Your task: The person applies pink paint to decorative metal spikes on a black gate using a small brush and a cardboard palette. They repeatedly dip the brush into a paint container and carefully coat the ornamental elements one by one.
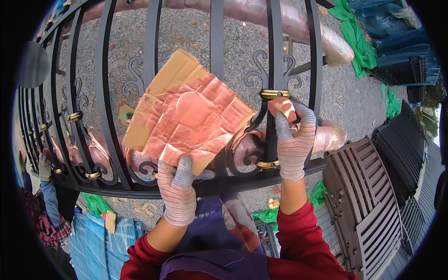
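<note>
My gloved left hand (pixel 178 192) pinches the lower edge of a folded piece of cardboard (pixel 161 81). Wet-looking copper-coloured paint (pixel 195 109) covers most of its face. Between the thumb and fingers of my gloved right hand (pixel 296 145) is a small sponge piece (pixel 283 108) stained with the same colour. That sponge is just below a gold collar (pixel 274 94) on a black metal fence panel (pixel 217 46); whether they touch, I cannot tell. Black scrolls and a second gold collar (pixel 268 164) sit lower on the same bar.
Wrapped pinkish rolls (pixel 298 23) lie beyond the bars on gravel. At the right are stacked brown slatted panels (pixel 361 186) and black panels (pixel 396 154). Green netting (pixel 357 42) and blue sheeting (pixel 100 242) lie around. At the far left, another person's gloved hand (pixel 45 168) is by the fence.
</note>
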A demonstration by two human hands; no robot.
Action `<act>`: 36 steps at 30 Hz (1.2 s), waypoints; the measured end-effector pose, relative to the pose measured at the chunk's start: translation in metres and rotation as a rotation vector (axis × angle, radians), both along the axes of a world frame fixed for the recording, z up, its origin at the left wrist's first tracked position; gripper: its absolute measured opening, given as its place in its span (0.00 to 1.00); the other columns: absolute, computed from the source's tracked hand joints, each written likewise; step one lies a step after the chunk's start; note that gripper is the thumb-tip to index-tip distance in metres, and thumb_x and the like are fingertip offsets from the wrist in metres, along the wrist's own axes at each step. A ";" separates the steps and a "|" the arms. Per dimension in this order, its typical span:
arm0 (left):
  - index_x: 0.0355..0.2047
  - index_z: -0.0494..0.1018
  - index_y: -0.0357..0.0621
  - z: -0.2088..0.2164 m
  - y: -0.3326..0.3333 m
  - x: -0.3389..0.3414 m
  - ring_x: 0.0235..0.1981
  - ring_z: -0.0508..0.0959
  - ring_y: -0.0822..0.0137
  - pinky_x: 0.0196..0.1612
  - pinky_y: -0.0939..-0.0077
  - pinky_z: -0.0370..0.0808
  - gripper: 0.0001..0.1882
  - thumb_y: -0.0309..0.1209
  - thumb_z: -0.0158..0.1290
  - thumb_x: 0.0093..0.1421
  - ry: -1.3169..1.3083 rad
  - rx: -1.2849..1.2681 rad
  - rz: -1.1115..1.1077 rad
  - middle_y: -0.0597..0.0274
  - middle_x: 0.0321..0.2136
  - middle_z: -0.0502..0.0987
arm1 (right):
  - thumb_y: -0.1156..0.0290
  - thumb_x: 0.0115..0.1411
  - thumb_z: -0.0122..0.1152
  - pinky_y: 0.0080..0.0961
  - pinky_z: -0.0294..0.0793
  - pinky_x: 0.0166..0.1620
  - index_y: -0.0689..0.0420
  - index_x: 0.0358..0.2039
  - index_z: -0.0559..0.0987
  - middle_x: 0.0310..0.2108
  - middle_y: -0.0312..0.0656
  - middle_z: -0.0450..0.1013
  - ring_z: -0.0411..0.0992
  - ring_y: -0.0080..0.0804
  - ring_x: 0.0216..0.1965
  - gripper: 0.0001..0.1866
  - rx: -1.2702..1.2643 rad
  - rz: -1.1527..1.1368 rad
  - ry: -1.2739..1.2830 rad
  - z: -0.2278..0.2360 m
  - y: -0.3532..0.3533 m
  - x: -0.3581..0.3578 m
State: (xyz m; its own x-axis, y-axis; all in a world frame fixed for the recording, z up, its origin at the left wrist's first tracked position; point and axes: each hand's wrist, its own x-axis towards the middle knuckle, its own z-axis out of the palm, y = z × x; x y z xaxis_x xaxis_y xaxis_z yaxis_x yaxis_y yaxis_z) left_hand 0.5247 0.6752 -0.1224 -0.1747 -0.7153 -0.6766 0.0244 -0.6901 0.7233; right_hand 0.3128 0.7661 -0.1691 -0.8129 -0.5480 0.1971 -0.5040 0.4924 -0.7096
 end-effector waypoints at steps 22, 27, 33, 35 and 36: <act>0.39 0.72 0.40 -0.007 -0.014 0.015 0.27 0.81 0.68 0.32 0.78 0.75 0.12 0.36 0.53 0.62 -0.028 0.087 -0.047 0.56 0.29 0.80 | 0.80 0.50 0.67 0.23 0.70 0.33 0.61 0.33 0.74 0.28 0.38 0.69 0.67 0.27 0.28 0.12 0.179 -0.016 0.220 0.004 -0.015 0.013; 0.39 0.71 0.39 -0.022 -0.011 0.025 0.28 0.81 0.68 0.33 0.76 0.75 0.13 0.36 0.54 0.62 -0.128 -0.058 -0.145 0.56 0.30 0.80 | 0.76 0.51 0.68 0.33 0.72 0.34 0.61 0.29 0.75 0.28 0.46 0.74 0.73 0.39 0.28 0.09 0.187 -0.045 0.162 0.001 -0.030 0.009; 0.41 0.71 0.38 -0.015 -0.014 0.024 0.28 0.81 0.66 0.33 0.74 0.77 0.13 0.35 0.53 0.62 -0.053 0.119 -0.129 0.54 0.33 0.80 | 0.76 0.49 0.68 0.33 0.68 0.33 0.58 0.29 0.76 0.25 0.45 0.71 0.71 0.41 0.28 0.09 0.123 0.059 0.269 -0.003 -0.019 0.010; 0.43 0.71 0.38 -0.014 -0.013 0.023 0.29 0.82 0.65 0.33 0.74 0.78 0.14 0.35 0.53 0.62 -0.050 0.113 -0.127 0.54 0.34 0.80 | 0.76 0.49 0.68 0.33 0.68 0.33 0.58 0.29 0.76 0.26 0.45 0.72 0.70 0.42 0.28 0.09 0.241 0.099 0.352 0.001 -0.021 0.007; 0.43 0.70 0.38 -0.012 -0.013 0.020 0.29 0.82 0.64 0.32 0.73 0.78 0.14 0.35 0.53 0.62 -0.035 0.086 -0.120 0.53 0.35 0.79 | 0.77 0.49 0.68 0.33 0.68 0.33 0.58 0.29 0.76 0.26 0.44 0.72 0.70 0.41 0.28 0.09 0.234 0.053 0.333 0.001 -0.018 0.005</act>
